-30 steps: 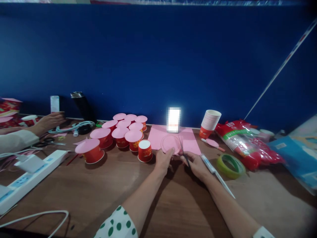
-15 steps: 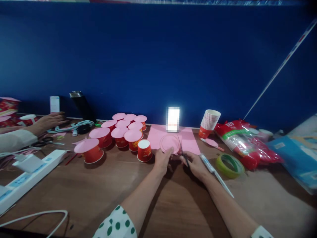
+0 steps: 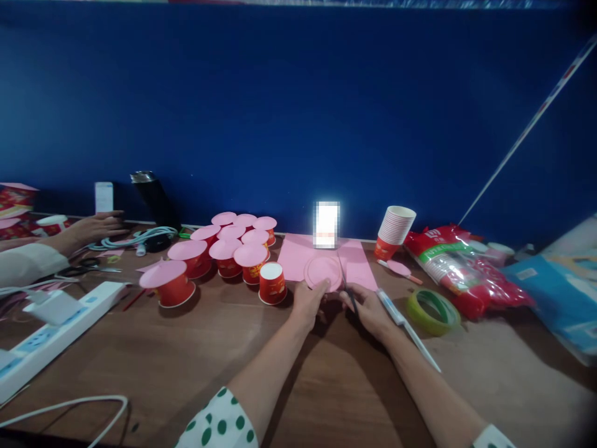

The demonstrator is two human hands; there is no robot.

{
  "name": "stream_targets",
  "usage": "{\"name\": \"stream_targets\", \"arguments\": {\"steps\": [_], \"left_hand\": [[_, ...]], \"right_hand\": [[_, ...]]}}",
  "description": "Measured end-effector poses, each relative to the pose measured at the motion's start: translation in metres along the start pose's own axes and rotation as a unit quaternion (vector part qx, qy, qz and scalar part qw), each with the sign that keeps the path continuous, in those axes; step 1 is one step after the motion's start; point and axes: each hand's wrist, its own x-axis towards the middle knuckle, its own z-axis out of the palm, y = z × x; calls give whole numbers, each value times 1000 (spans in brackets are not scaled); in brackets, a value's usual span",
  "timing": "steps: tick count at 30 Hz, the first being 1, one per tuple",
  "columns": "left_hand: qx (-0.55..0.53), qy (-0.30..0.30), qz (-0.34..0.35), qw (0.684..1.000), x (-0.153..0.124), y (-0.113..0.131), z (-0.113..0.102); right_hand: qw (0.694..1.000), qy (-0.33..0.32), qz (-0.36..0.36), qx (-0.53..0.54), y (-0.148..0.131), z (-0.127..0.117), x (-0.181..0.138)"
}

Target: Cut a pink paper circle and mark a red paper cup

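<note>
My left hand (image 3: 308, 303) pinches a pink paper disc (image 3: 323, 272) by its lower edge and holds it up over a pink paper sheet (image 3: 359, 267). My right hand (image 3: 370, 309) is closed on a pair of scissors (image 3: 346, 287), whose blades point up along the disc's right edge. Just left of my left hand stands an upturned red paper cup (image 3: 272, 283) with no disc on it. Behind it is a cluster of several upturned red cups topped with pink discs (image 3: 224, 249).
A stack of paper cups (image 3: 393, 232), a red packet of cups (image 3: 454, 264), a green tape roll (image 3: 433, 311) and a pen-like tube (image 3: 405, 326) lie to the right. A lit phone (image 3: 326, 224) leans on the blue wall. Another person's hand (image 3: 96, 225), scissors and a power strip (image 3: 51, 326) are at left.
The pink disc has turned and shifted slightly to the right between my hands, and the scissors stay against its right edge. The other person's hand drew back a little.
</note>
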Motion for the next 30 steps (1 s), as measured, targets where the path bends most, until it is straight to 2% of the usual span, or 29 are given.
{"name": "stream_targets", "arguments": {"steps": [14, 30], "left_hand": [[-11, -6, 0, 1000, 3, -5, -1], [-23, 3, 1, 1000, 3, -4, -1]], "right_hand": [[1000, 24, 3, -7, -6, 1, -1], [1000, 15, 13, 3, 1, -1, 0]]}}
